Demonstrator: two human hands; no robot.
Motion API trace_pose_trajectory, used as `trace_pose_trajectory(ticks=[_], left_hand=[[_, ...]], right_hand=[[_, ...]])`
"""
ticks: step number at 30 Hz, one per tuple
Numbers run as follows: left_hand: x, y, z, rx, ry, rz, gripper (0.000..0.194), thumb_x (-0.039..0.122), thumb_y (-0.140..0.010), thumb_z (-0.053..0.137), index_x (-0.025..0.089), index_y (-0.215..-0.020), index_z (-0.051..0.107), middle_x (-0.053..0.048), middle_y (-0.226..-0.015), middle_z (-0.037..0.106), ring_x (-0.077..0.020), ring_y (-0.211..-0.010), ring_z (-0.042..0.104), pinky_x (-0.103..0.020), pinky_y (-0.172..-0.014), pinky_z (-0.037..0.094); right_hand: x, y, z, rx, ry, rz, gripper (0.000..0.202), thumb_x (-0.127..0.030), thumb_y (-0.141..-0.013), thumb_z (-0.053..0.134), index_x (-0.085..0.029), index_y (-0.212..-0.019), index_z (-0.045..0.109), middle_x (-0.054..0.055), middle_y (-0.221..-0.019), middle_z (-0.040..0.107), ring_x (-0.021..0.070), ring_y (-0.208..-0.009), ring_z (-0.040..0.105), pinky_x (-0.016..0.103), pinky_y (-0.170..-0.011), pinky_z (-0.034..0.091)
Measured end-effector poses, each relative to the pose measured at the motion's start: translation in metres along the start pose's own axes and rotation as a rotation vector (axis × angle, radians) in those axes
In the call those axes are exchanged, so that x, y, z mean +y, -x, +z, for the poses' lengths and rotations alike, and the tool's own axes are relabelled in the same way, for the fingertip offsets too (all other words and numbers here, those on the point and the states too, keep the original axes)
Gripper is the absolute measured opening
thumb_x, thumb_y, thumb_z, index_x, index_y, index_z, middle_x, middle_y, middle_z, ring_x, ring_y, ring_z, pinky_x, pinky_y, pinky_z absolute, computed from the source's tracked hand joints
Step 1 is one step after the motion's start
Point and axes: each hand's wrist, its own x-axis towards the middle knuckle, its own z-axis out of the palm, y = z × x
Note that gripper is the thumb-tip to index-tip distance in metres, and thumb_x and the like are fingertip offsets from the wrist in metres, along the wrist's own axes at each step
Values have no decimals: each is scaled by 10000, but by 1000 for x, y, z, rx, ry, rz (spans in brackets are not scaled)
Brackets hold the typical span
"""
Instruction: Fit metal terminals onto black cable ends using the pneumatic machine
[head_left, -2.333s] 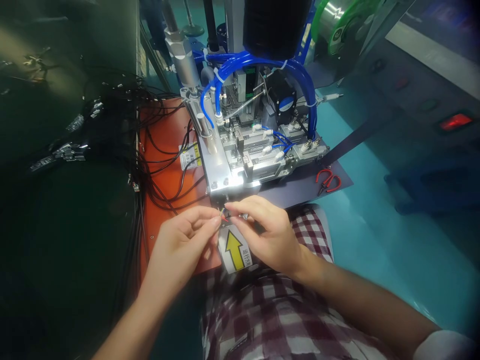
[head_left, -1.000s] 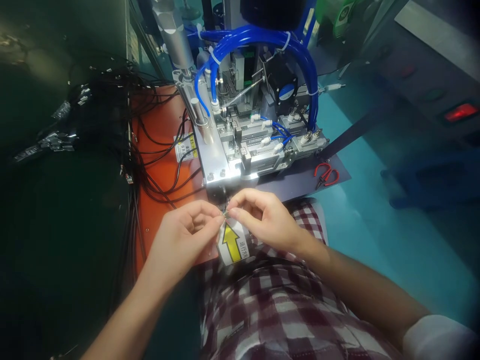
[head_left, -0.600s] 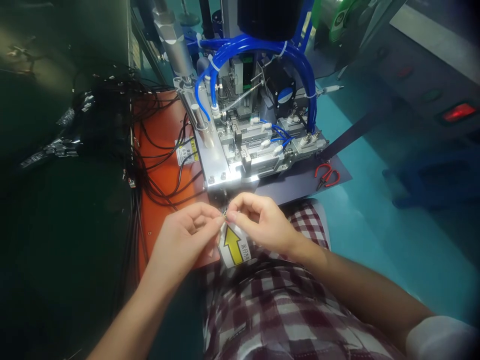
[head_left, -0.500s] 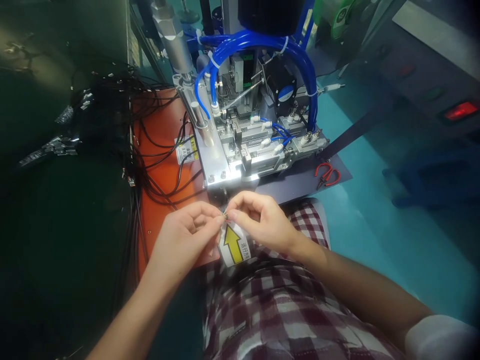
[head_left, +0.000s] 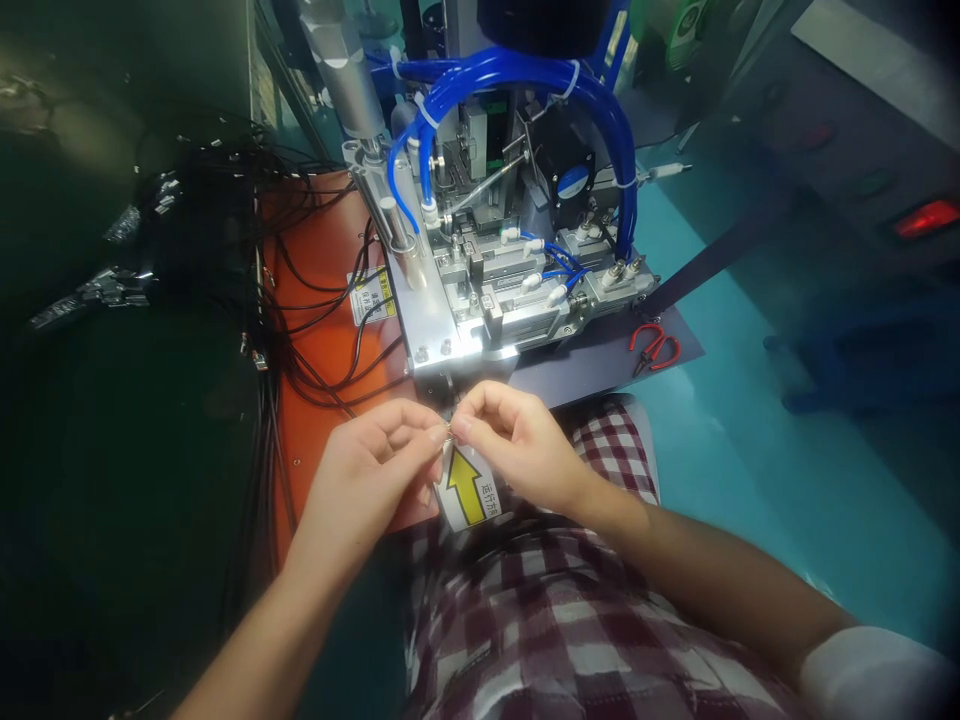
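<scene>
My left hand (head_left: 375,465) and my right hand (head_left: 521,440) meet fingertip to fingertip in front of the machine. Both are closed in a pinch on a small bunch of thin wires (head_left: 450,430), most of which the fingers hide. Just below the fingertips lies a white label (head_left: 491,515) with a yellow arrow pointing towards the machine. The metal press machine (head_left: 450,335), with its front edge close beyond my fingers, carries cylinders and white fittings.
Black cables (head_left: 322,375) with metal plugs spread over the orange board (head_left: 330,230) at left. Red-handled pliers (head_left: 655,350) rest on the grey base plate (head_left: 592,370). Thick blue air hoses (head_left: 517,70) arch above the machine. A blue stool (head_left: 862,360) stands at right.
Both hands stay together at nearly the same spot, with only slight finger movement around the wires. The view has shifted very slightly.
</scene>
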Motion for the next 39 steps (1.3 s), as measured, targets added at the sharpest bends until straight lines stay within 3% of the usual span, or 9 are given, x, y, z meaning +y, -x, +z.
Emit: trace_pose_trajectory(ticks=[7,10,15,19,24,28,31,39], left_hand=[[2,1,4,48,30,-56,272,405,-709,771,183,-715,615,48,-510,534,-94,-425,465,-215,-413,461],[2,1,4,55,-26,-41,255,406,-734,737,182,-711,616,42,-498,539,-102,-414,486,-210,-405,454],[3,0,2,38,-107,23,233,390,-770,699,180,-704,621,38,-501,548,-92,-427,494,-199,-445,473],[2,0,3,43,-57,-16,255,416,-755,730,188,-718,622,43,-515,546,-92,-434,478,-207,-441,473],[1,1,3,37,28,-50,288,436,-736,765,187,-732,620,43,-533,550,-93,-433,469,-205,-414,447],[1,0,3,31,-27,-27,278,425,-751,750,177,-726,626,44,-518,543,-83,-427,471,-195,-431,449],[1,-1,3,38,-72,8,255,412,-768,727,177,-734,633,48,-497,526,-83,-434,470,-189,-449,452],[1,-2,1,31,-118,44,262,435,-782,708,184,-743,643,39,-509,531,-96,-452,478,-202,-469,464]], right_hand=[[2,3,1,40,117,-51,153,-298,-898,580,-191,-789,571,-7,-740,600,115,-615,510,272,-607,448],[0,1,-2,22,76,2,143,-303,-884,597,-184,-805,599,-10,-717,597,103,-572,495,254,-556,424],[-2,-3,0,35,-13,8,102,-267,-844,643,-176,-800,628,11,-754,615,131,-674,554,259,-613,455],[-2,-3,3,44,-64,28,115,-256,-835,646,-183,-760,597,4,-732,585,127,-660,526,254,-588,430],[2,0,4,45,-78,15,128,-267,-860,624,-194,-772,568,-20,-697,543,99,-566,438,243,-515,361],[5,1,4,62,-17,-40,93,-251,-884,609,-197,-815,579,-25,-717,564,96,-570,455,247,-545,381],[4,1,1,45,-34,10,125,-287,-896,602,-191,-819,586,-27,-711,581,86,-522,432,245,-513,373],[-2,0,-7,18,97,-29,158,-294,-911,572,-173,-826,626,9,-769,642,133,-690,572,267,-652,450]])
